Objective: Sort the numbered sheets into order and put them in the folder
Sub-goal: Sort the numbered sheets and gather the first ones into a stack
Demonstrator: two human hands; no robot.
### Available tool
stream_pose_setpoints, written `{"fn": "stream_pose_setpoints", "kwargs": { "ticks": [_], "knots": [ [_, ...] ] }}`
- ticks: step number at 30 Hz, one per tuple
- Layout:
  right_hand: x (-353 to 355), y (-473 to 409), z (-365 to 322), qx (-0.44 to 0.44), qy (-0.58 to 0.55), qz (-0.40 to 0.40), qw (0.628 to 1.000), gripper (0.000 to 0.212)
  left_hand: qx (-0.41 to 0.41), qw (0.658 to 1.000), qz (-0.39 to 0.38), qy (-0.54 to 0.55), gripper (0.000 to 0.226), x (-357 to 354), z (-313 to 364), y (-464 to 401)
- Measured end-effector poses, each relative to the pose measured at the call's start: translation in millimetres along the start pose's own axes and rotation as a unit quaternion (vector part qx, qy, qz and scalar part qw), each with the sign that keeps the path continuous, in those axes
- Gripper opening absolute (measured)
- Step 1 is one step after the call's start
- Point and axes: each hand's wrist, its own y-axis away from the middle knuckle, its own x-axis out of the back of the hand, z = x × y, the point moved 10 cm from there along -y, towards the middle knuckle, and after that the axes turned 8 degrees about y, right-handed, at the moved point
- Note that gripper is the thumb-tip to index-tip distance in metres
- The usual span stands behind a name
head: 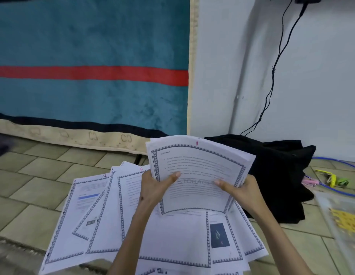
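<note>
Over on the left, loose sheets (89, 215) fan across the tiled floor (23, 185), thin white paper with dark patterned borders; one is marked 12, another 6 in red. Now the left hand (154, 187) clamps the left edge of a raised stack (198, 175), thumb on top. Sheet 1 faces up, bowing softly. The right hand (242, 189) pinches the right edge the same way. My call: square those edges by tapping before adding the next number, keeping grips light so nothing creases. Far right, a clear plastic folder (339, 221), glossy and stiff-looking, lies well apart, beside crumpled black cloth (279, 175).
</note>
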Motion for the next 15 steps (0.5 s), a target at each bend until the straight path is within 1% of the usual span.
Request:
{"fn": "stream_pose_setpoints", "kwargs": {
  "ticks": [2, 6, 10, 15],
  "knots": [
    [0.5, 0.7, -3.3, 0.002, -0.023, 0.006, 1.0, 0.018, -0.001, 1.0, 0.005, 0.009, 0.028, 2.2, -0.3, -1.7],
    [7.2, 3.5, -10.0, 0.011, -0.047, 0.023, 0.999, 0.022, -0.015, 0.999, -0.037, -0.021, 0.033, -2.4, -0.2, -4.5],
    [12.6, 8.6, -7.3, 0.013, -0.061, 0.049, 0.997, 0.019, -0.025, 0.998, -0.043, -0.026, 0.025, -1.5, -2.8, -4.3],
    [2.4, 11.7, 3.8, -0.022, -0.091, 0.035, 0.995, 0.017, 0.017, 0.997, -0.077, -0.003, 0.026, -9.8, -19.0, -2.3]
  ]
}}
